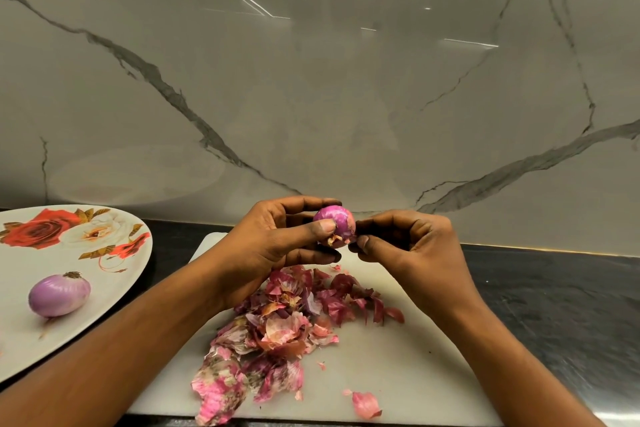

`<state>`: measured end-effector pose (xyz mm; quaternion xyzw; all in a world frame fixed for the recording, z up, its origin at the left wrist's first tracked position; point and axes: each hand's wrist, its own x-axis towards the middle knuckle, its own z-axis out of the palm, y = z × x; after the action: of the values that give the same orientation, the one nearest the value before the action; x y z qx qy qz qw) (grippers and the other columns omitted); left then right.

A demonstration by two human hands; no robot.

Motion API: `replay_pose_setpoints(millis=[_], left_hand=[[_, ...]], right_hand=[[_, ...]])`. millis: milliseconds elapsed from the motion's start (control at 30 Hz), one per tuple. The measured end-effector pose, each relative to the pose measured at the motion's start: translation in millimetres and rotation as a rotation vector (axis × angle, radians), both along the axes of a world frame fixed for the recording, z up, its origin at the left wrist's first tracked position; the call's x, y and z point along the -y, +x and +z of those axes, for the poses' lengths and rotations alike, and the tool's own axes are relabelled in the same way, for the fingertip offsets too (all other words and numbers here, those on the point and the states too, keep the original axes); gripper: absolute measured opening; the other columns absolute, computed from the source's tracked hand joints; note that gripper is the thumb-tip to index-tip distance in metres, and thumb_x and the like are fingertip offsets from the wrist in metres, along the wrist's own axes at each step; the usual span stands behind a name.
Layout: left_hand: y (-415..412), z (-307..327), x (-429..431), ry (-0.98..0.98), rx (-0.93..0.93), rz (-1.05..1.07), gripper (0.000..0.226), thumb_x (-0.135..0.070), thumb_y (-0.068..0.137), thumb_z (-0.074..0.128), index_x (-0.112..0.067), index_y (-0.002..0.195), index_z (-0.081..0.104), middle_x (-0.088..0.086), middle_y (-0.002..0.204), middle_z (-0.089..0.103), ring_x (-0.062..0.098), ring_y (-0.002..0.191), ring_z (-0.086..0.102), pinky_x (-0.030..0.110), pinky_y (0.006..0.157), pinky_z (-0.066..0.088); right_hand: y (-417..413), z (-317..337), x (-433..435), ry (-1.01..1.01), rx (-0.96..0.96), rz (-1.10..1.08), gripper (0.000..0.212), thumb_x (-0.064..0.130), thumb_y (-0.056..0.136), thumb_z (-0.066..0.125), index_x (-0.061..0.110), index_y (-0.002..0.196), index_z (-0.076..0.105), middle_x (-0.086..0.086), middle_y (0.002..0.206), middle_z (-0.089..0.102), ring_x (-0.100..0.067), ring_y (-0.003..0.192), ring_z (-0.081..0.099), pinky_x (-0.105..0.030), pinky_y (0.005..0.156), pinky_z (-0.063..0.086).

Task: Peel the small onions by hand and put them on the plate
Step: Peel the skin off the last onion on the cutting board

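Seeing the plate (pixel 20 340) cut off at left, one peeled onion (pixel 59 295) on it, my left hand (pixel 273 239) gripping a partly hidden small onion (pixel 337 221) over the board (pixel 398 374), my right hand (pixel 408 246) pinching its lower edge.

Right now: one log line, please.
step: peeling | left grip: holds onion | right grip: pinches skin | plate: one peeled onion | board: peel pile
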<state>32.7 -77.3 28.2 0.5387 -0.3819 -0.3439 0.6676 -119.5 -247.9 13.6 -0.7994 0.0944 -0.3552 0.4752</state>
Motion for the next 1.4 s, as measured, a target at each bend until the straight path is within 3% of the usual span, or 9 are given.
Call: replay_pose_setpoints(millis=[400,500,600,800,867,1000,1133,1200,1400], left_hand=[[0.1,-4.4,-2.6,0.051,0.122,-0.038,0.038,-0.014,0.091,0.072,-0.018,0.129,0.074,0.005,0.123,0.076,0.027,0.114,0.074,0.039,0.092,0.064],[-0.1,-4.9,-3.1,0.057,0.117,-0.046,0.040,-0.013,0.090,0.072,-0.016,0.130,0.073,0.007,0.123,0.077,0.027,0.115,0.074,0.039,0.094,0.063],[-0.6,-3.0,-3.3,0.060,0.098,-0.050,0.040,-0.012,0.091,0.070,-0.013,0.131,0.072,0.008,0.121,0.077,0.025,0.109,0.075,0.028,0.081,0.064],[0.6,-2.2,-2.3,0.060,0.086,-0.042,0.040,-0.012,0.090,0.072,-0.015,0.130,0.073,0.008,0.122,0.077,0.026,0.108,0.075,0.028,0.080,0.063],[1.3,-2.7,-2.3,0.058,0.097,-0.027,0.039,-0.013,0.090,0.072,-0.016,0.129,0.074,0.007,0.122,0.076,0.027,0.109,0.075,0.031,0.082,0.064],[0.2,-3.9,-2.6,0.064,0.132,-0.034,0.039,-0.013,0.091,0.072,-0.016,0.130,0.073,0.007,0.122,0.077,0.027,0.113,0.074,0.034,0.089,0.064],[-1.1,-3.8,-3.5,0.069,0.132,-0.044,0.040,-0.013,0.091,0.072,-0.015,0.131,0.072,0.007,0.123,0.077,0.027,0.115,0.073,0.033,0.089,0.064],[-1.0,-3.4,-4.0,0.067,0.120,-0.054,0.039,-0.011,0.092,0.071,-0.014,0.132,0.072,0.008,0.124,0.076,0.028,0.114,0.074,0.031,0.086,0.064],[0.8,-1.4,-2.9,0.070,0.083,-0.047,0.041,-0.015,0.090,0.072,-0.016,0.131,0.073,0.010,0.125,0.075,0.027,0.107,0.075,0.031,0.084,0.064]], right_hand=[[-3.3,2.5,-3.7,-0.013,0.002,0.112,0.041,0.036,0.079,0.079,0.018,0.116,0.079,0.005,0.101,0.083,-0.018,0.090,0.081,-0.034,0.078,0.066],[-4.1,2.3,-5.3,-0.070,0.002,0.103,0.036,0.032,0.084,0.078,0.017,0.116,0.079,0.007,0.100,0.082,-0.014,0.087,0.080,-0.029,0.075,0.065],[-4.3,2.7,-4.3,-0.097,0.011,0.072,0.023,0.016,0.092,0.076,0.021,0.113,0.079,0.008,0.093,0.083,-0.014,0.079,0.080,-0.026,0.071,0.064],[-2.8,3.6,-6.9,-0.073,0.027,0.047,0.028,0.004,0.096,0.071,0.029,0.108,0.078,0.007,0.092,0.082,-0.018,0.082,0.080,-0.031,0.072,0.066],[-3.0,4.3,-7.7,-0.049,0.022,0.076,0.018,0.017,0.094,0.075,0.026,0.109,0.079,0.006,0.094,0.083,-0.018,0.084,0.081,-0.031,0.073,0.066],[-5.3,7.0,-9.7,-0.033,-0.014,0.089,0.037,0.037,0.079,0.080,0.020,0.111,0.080,0.007,0.095,0.083,-0.015,0.083,0.080,-0.029,0.074,0.066],[-5.2,7.1,-7.7,-0.039,-0.006,0.086,0.019,0.017,0.088,0.081,0.024,0.106,0.081,0.006,0.090,0.082,-0.016,0.079,0.080,-0.026,0.071,0.064],[-4.0,5.4,-6.1,-0.039,0.018,0.065,0.027,0.003,0.091,0.076,0.027,0.102,0.080,0.004,0.086,0.082,-0.018,0.077,0.080,-0.027,0.071,0.064],[-1.7,5.2,-7.5,-0.019,0.034,0.054,0.033,-0.002,0.094,0.071,0.028,0.104,0.080,0.005,0.090,0.083,-0.019,0.082,0.081,-0.030,0.073,0.066]])
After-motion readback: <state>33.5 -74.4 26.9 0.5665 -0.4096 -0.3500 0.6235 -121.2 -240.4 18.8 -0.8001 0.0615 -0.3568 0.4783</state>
